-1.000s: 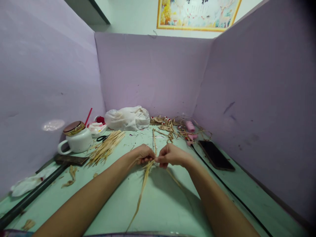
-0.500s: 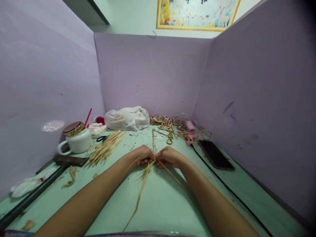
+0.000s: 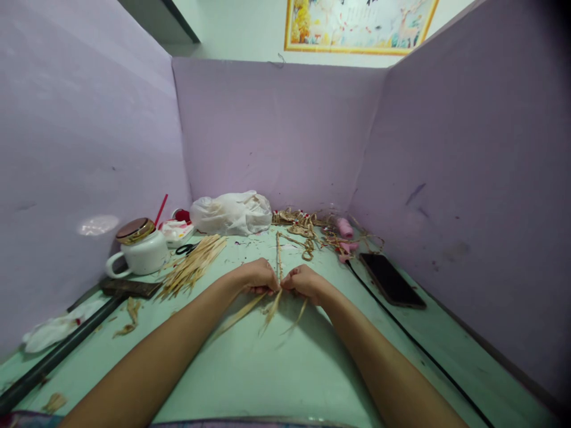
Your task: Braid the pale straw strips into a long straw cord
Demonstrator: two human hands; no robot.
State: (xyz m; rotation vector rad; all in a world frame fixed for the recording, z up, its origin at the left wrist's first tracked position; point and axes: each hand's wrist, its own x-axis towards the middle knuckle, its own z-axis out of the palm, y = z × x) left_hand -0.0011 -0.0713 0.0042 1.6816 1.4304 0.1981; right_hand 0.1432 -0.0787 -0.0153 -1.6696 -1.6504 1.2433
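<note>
Both hands meet low over the middle of the table at the near end of a thin straw braid [image 3: 279, 255]. My left hand [image 3: 261, 277] is closed, pinching straw strands [image 3: 243, 311] that trail out below it toward me. Closed beside it, my right hand [image 3: 303, 280] grips strands at the same spot, and a loose end hangs under its fingers. Between the hands, more frayed strand ends [image 3: 272, 310] fan downward. The fingertips partly hide where the strands cross. Beyond the hands, the braid runs straight away over the green tabletop [image 3: 250, 368].
Left stand a lidded white mug [image 3: 145, 254], a straw bundle [image 3: 194, 267], black-handled scissors [image 3: 185, 249] and a dark long-handled tool [image 3: 80, 333]. Behind are a white plastic bag [image 3: 232, 214] and tangled braids [image 3: 303, 224]. Right lie a phone [image 3: 392, 280] and black cable [image 3: 414, 342]. Lilac panels [image 3: 276, 131] enclose the table.
The long strand trailing toward me has swung up to the left under my left hand. The strand beneath my right forearm now hangs shorter near my right fingers. Both hands stay in place.
</note>
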